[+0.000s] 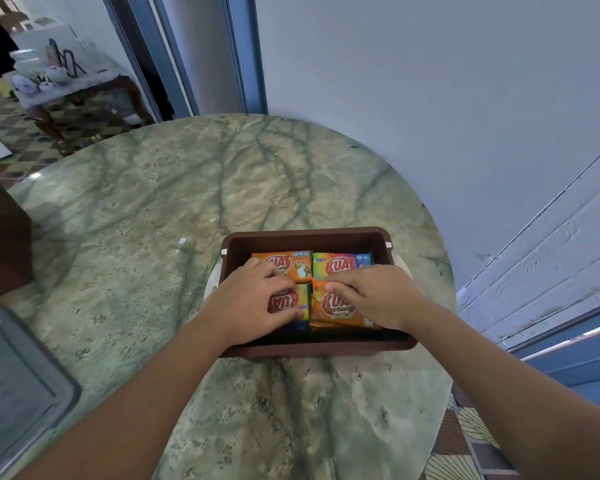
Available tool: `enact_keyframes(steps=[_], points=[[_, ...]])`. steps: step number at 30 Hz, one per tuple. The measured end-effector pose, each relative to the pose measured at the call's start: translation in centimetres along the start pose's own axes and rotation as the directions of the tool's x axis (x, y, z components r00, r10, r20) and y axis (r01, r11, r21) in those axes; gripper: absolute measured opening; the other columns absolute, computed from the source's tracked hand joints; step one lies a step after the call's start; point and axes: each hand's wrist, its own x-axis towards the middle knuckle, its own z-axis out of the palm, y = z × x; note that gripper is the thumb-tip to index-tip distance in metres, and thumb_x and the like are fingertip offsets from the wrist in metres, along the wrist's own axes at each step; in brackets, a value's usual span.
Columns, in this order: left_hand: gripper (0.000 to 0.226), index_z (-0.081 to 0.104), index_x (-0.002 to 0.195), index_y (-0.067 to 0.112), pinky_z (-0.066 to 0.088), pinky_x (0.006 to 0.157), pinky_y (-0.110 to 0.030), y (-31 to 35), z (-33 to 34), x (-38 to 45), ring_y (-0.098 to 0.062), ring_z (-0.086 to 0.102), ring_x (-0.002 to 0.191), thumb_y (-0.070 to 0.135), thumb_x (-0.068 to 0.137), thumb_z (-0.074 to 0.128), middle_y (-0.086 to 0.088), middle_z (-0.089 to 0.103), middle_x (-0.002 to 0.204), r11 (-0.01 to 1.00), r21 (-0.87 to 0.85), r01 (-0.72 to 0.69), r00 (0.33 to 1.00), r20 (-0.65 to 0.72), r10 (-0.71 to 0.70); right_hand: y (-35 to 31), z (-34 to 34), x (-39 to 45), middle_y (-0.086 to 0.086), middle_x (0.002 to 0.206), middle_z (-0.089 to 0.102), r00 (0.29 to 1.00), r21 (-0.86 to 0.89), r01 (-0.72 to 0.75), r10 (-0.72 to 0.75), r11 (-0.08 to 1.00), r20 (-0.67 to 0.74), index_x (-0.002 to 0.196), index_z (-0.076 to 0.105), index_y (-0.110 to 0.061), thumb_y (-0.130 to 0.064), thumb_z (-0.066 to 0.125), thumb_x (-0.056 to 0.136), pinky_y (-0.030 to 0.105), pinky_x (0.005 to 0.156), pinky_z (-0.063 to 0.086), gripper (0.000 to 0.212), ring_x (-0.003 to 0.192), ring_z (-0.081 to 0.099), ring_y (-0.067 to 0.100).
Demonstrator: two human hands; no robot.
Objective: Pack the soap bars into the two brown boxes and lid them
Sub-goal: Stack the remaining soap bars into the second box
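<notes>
Head view: both hands' fingers rest on soap bars inside brown box.

Both forearms bare, no sleeves or jewellery apparently visible.

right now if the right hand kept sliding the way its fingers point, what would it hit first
The right hand points left across the brown box, over the near orange soap bar. Going straight on, it would probably first meet the left hand, whose fingers grip the yellow-green soap bar alongside. Depth is unclear.
</notes>
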Motion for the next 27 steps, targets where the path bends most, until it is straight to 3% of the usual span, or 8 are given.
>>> enact_keyframes(steps=[3,8,13,19,27], points=[[0.057,0.067,0.126,0.035,0.046,0.096,-0.033,-0.1,0.0,0.0,-0.008,0.043,0.110,0.073,0.086,0.060,0.016,0.055,0.113,1.000,0.007,-0.003,1.000,0.006,0.003,-0.1,0.2,0.4,-0.017,0.129,0.066,0.998,0.001,0.023,-0.023,1.000,-0.050,0.143,0.057,-0.044,-0.065,0.029,0.104,0.029,0.089,0.051,0.052,0.115,0.061,0.008],[0.059,0.063,0.133,0.033,0.046,0.098,-0.035,0.1,0.0,0.1,-0.010,0.043,0.113,0.070,0.087,0.062,0.013,0.054,0.118,0.999,0.034,-0.012,0.999,0.047,0.010,0.2,0.7,0.2,-0.012,0.128,0.054,0.992,-0.009,0.032,-0.033,0.999,-0.126,0.139,0.054,-0.039,-0.074,0.043,0.095,0.035,0.097,0.048,0.058,0.118,0.050,0.014],[0.058,0.056,0.136,0.032,0.045,0.098,-0.039,1.4,-0.5,0.9,-0.015,0.040,0.117,0.067,0.090,0.060,0.009,0.050,0.125,0.993,0.110,0.032,0.989,0.140,-0.047,-0.2,0.4,-0.1,-0.013,0.134,0.049,0.993,-0.095,0.113,-0.115,0.989,-0.010,0.142,0.044,-0.040,-0.089,0.063,0.070,0.035,0.104,0.045,0.089,0.123,0.047,0.013],[0.055,0.050,0.135,0.027,0.045,0.096,-0.038,2.9,-0.6,1.4,-0.018,0.040,0.123,0.059,0.092,0.061,0.004,0.044,0.130,0.980,0.188,0.067,0.974,0.199,-0.105,0.0,0.8,0.2,-0.014,0.136,0.047,0.988,-0.122,0.148,-0.153,0.981,-0.033,0.143,0.044,-0.042,-0.082,0.069,0.072,0.034,0.107,0.042,0.084,0.124,0.043,0.013],[0.046,0.047,0.131,0.023,0.045,0.094,-0.036,3.5,-0.5,1.5,-0.021,0.045,0.119,0.050,0.096,0.060,0.001,0.049,0.126,0.973,0.229,0.014,0.975,0.214,-0.065,-0.2,0.5,0.2,-0.012,0.138,0.047,0.991,-0.100,0.131,-0.132,0.986,0.004,0.146,0.043,-0.042,-0.079,0.071,0.074,0.035,0.107,0.046,0.086,0.129,0.043,0.014]])
